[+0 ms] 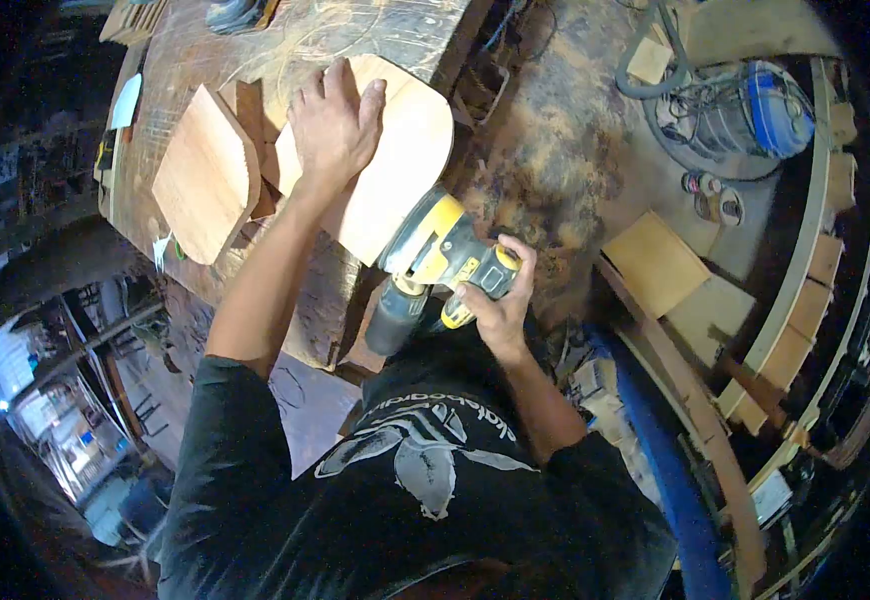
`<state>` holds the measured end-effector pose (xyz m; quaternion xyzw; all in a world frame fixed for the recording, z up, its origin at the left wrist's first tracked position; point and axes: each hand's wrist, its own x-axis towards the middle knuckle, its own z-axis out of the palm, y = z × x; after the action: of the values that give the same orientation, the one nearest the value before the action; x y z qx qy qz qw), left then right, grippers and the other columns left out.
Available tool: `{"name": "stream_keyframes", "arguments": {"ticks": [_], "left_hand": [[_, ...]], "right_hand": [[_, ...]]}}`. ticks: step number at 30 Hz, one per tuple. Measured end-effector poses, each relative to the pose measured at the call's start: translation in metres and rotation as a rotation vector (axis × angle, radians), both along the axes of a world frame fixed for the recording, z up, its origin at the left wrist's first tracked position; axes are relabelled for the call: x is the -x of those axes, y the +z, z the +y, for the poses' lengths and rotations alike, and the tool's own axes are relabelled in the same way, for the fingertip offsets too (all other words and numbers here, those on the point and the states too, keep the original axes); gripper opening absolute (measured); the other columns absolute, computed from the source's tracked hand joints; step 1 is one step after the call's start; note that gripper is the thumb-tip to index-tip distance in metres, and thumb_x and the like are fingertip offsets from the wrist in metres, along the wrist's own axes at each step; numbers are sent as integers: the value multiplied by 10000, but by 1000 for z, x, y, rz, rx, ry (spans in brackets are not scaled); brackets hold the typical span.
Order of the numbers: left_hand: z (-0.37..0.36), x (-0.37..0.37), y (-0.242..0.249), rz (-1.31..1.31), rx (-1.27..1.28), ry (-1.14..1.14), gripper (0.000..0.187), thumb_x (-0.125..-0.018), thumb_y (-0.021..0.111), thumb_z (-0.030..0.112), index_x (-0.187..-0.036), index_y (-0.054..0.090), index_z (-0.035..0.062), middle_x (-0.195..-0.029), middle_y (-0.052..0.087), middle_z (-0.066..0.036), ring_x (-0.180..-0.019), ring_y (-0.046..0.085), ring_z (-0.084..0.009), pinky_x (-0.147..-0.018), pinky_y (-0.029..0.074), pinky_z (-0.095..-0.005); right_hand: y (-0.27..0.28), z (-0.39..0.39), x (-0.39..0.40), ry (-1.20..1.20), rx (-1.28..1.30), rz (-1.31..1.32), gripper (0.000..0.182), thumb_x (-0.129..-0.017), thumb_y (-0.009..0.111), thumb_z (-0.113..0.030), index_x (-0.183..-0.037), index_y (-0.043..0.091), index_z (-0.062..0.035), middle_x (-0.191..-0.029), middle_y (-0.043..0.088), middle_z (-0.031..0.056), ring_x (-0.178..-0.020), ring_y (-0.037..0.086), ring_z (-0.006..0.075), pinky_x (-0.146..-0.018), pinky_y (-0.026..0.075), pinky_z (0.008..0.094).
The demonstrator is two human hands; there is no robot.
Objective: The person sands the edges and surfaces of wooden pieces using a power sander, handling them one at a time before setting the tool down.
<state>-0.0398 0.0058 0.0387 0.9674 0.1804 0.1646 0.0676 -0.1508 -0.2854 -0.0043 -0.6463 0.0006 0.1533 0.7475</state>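
My left hand (337, 130) lies flat with its fingers stretched out on a pale wooden board (410, 130) with rounded corners, near the workbench edge. A yellow and black orbital sander (445, 245) is gripped in my right hand (500, 310), its body tilted sideways. The sander's round pad meets the board's near edge, and a dark dust canister (395, 318) hangs from its side. Left of my left hand, more shaped wooden pieces (210, 175) rest on the bench, one overlapping another.
The worn workbench (180, 65) ends just right of the board. A blue-topped shop vacuum (780, 110) with a grey hose (627, 75) stands on the dusty floor at upper right. Flat wood panels (655, 262) and long planks (685, 400) lie to my right.
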Motion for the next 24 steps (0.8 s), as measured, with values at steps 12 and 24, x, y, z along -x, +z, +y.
{"name": "stream_keyframes", "arguments": {"ticks": [12,24], "left_hand": [[3,3,-6,-115,-62,-95,580,-1005,577,438,-1355,591,-25,-1295,614,-298,-1221,554,-472,-1069,412,-548],[6,6,-10,-146,-54,-80,601,-987,583,469,-1348,609,-10,-1244,628,-309,-1210,557,-468,-1046,429,-548]], "right_hand": [[-15,13,15,-157,102,-44,837,-683,847,-177,-1400,439,-35,-1240,509,143,-1142,533,241,-1034,448,412],[0,14,-4,-233,-100,-31,795,-696,830,-89,-1393,450,-33,-1260,542,152,-1180,551,258,-1052,457,412]]}}
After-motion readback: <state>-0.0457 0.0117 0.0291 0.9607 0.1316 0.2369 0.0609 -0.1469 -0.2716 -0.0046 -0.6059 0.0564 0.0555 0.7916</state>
